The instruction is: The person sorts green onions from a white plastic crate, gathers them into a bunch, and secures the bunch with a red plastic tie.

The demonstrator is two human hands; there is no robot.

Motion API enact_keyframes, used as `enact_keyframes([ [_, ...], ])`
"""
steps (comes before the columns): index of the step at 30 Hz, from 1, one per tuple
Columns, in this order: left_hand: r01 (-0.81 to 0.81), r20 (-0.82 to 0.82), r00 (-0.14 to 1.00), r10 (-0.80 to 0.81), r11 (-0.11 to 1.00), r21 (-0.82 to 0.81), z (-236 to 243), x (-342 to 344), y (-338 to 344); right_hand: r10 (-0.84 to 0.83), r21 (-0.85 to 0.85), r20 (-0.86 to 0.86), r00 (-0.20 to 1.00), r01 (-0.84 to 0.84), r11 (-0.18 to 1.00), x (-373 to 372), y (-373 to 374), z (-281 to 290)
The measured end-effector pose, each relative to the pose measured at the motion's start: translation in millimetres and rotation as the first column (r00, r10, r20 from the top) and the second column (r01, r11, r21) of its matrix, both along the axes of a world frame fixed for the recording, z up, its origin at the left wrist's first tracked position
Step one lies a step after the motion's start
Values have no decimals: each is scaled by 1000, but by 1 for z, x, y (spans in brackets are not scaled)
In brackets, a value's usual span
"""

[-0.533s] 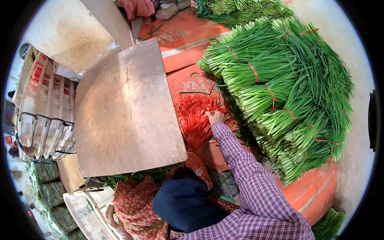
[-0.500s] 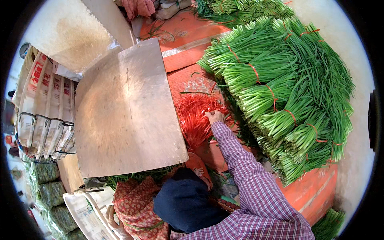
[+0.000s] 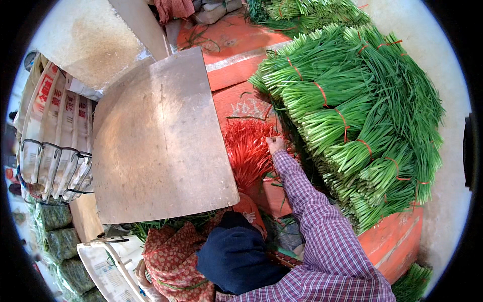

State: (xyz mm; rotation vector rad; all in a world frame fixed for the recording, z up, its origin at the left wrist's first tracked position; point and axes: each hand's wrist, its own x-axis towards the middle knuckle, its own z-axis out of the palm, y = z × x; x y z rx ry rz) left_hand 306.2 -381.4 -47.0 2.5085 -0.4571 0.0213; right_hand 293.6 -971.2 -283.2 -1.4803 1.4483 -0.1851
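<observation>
My right hand (image 3: 275,145), in a purple checked sleeve, reaches up to the right side of a thick tuft of red plastic strips (image 3: 249,151). Thumb and fingers are pinched together on the red strips at the tuft's edge. Just to the right lies a big heap of green leafy stalks (image 3: 347,116), bundled and bound with thin red ties. I do not see my left hand clearly; the lower middle is covered by a dark blue cloth (image 3: 239,254) and a red flower-patterned cloth (image 3: 173,256).
A large worn board (image 3: 161,141) stands left of the strips. Orange-red sheeting (image 3: 234,65) lies under the heap. More green bundles (image 3: 317,12) are at the far edge. White woven bags (image 3: 55,116) and plastic-wrapped green packs (image 3: 55,216) line the left side.
My right hand has moved a little to the right and stays at the edge of the red strips. The heap of green bundles looks the same.
</observation>
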Motion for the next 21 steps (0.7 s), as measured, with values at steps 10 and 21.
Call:
enact_keyframes([
  [10, -14, -18, 1000, 14, 1000, -4, -2, -4, 7, -13, 4, -81, 997, 14, 1000, 17, 21, -9],
  [21, -5, -13, 1000, 5, 1000, -29, -5, -8, 10, -102, -203, 386, 917, 192, 960, 1, -13, 1],
])
